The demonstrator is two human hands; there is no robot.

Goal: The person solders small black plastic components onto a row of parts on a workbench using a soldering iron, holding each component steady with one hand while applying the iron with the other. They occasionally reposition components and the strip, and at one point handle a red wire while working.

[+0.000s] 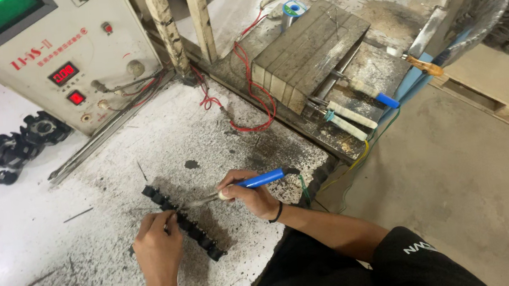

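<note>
Lying on soot-stained white tabletop [38, 247]: one black segmented strip [182, 222], left hand [157, 248] fingers pinching it; right hand [250, 195] fingers clamped on one blue-handled soldering iron [252, 181].

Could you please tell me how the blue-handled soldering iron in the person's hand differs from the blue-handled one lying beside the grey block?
The held soldering iron is gripped in the right hand, tip down at the black part strip; the resting iron lies untouched on the bench beside the grey block. The held iron's blue grip is mostly visible; the resting one shows blue only at its end. Both are slim, with blue handles.
</note>
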